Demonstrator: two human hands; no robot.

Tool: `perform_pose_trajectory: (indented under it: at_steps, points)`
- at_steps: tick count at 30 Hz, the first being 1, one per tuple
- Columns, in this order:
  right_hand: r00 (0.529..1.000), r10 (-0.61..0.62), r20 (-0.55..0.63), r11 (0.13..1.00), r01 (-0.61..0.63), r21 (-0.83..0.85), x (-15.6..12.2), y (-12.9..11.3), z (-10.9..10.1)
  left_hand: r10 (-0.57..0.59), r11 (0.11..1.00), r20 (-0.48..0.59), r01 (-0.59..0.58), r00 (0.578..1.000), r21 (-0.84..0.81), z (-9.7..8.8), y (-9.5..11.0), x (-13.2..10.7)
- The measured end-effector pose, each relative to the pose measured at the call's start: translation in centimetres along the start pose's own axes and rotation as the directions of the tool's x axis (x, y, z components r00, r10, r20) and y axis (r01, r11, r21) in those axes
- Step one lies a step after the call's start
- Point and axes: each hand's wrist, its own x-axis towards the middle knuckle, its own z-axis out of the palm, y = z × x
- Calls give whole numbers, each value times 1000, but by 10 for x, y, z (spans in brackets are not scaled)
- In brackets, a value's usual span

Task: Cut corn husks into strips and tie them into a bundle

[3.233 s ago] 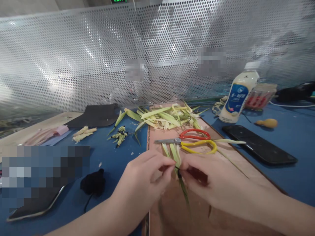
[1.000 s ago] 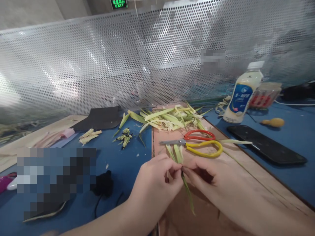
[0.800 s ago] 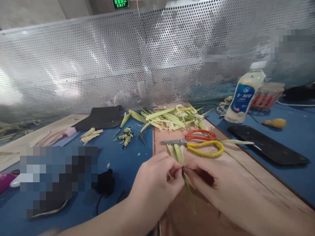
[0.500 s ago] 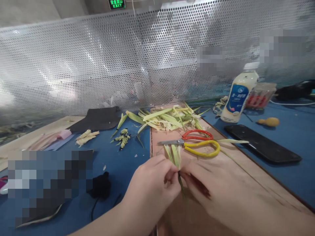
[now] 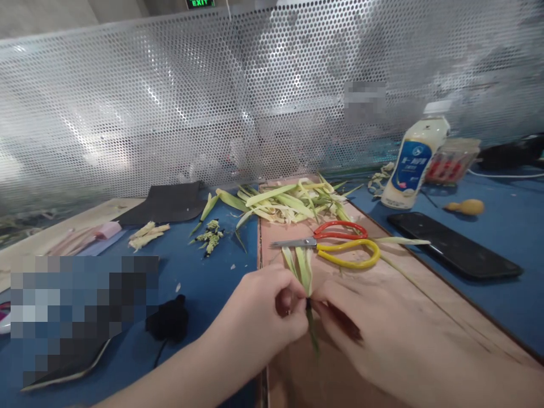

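My left hand (image 5: 272, 309) and my right hand (image 5: 361, 323) meet over the board, fingertips pinched together at the neck of a small bundle of corn husk strips (image 5: 304, 272). The pale strips fan out beyond my fingers, while a thin green end hangs below them. A dark band, apparently black thread, shows at the pinch point. My fingers partly hide it. Just past the bundle lie scissors (image 5: 340, 243) with one red and one yellow handle, their blades pointing left.
Loose corn husks (image 5: 293, 201) are heaped at the board's far end. On the right are a black phone (image 5: 454, 246), a bottle (image 5: 412, 161), a jar (image 5: 450, 161) and a small gourd (image 5: 465, 207). Bound husk pieces (image 5: 210, 237) and black thread (image 5: 168, 318) lie left.
The view has tilted down slightly. My left hand has turned a little and its finger loop looks wider. Both hands stay pinched at the same spot, and the dark band shows more clearly.
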Motion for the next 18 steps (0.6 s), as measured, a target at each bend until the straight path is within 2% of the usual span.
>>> perform_pose_trajectory:
  at_steps: [3, 6, 11, 15, 18]
  points:
    - [1000, 11, 28, 1000, -11, 17, 1, 0, -2, -15, 1000, 37, 14, 999, 10, -1, 0, 1]
    - [998, 47, 46, 999, -47, 6, 4, -1, -8, -121, 987, 106, 131, 987, -96, -3, 2, 1]
    - [980, 93, 175, 992, -106, 70, 14, -5, -19, -219, 921, 268, 289, 938, -259, -8, 0, 1]
    - [978, 115, 176, 976, -145, 164, 15, -3, -18, -228, 900, 307, 320, 924, -296, -6, -6, 1]
    - [985, 101, 140, 970, -128, 206, 12, -1, -13, -232, 895, 310, 327, 922, -303, -4, -9, 1]
